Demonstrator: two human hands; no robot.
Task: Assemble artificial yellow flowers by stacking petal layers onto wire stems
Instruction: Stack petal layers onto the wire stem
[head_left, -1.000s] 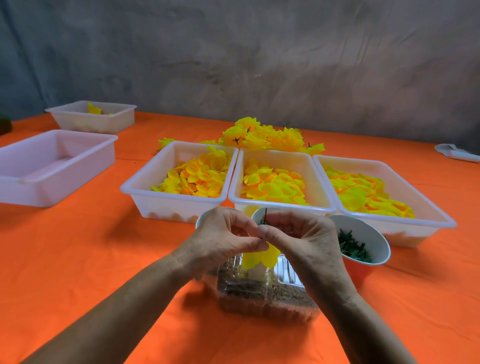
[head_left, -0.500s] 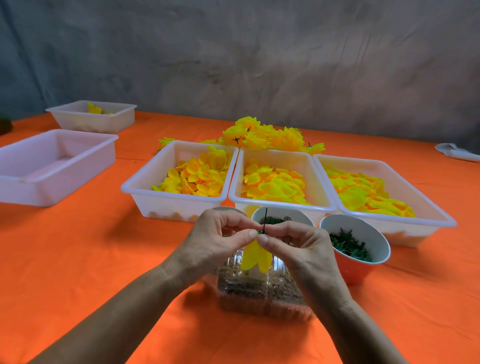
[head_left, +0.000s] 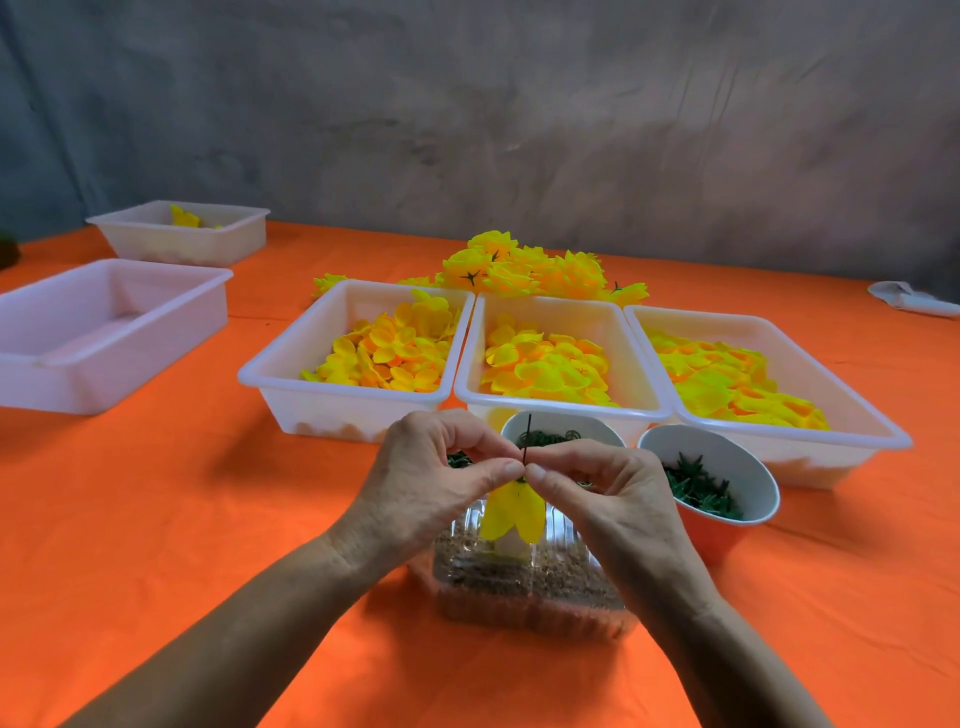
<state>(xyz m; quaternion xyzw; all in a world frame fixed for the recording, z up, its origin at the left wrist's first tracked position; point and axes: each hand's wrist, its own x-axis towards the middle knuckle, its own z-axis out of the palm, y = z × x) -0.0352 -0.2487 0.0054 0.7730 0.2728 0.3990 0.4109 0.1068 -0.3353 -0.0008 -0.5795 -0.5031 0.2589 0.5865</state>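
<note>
Mid-stacking above the clear container (head_left: 524, 587) on the counter (head_left: 156, 519): left hand (head_left: 431, 478) and right hand (head_left: 602, 493) both pinching the upright wire stem (head_left: 527, 439), yellow petal layer (head_left: 511, 512) hanging just beneath the fingertips, probably needing another layer next from the petal trays (head_left: 353, 400).

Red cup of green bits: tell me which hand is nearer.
Right. The right hand sits just beside the red cup, on its left; the left hand is farther off, beyond the right hand.

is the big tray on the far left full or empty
Empty as far as the view shows: the big tray shows only its bare white floor, while the three trays ahead hold yellow petals.
</note>
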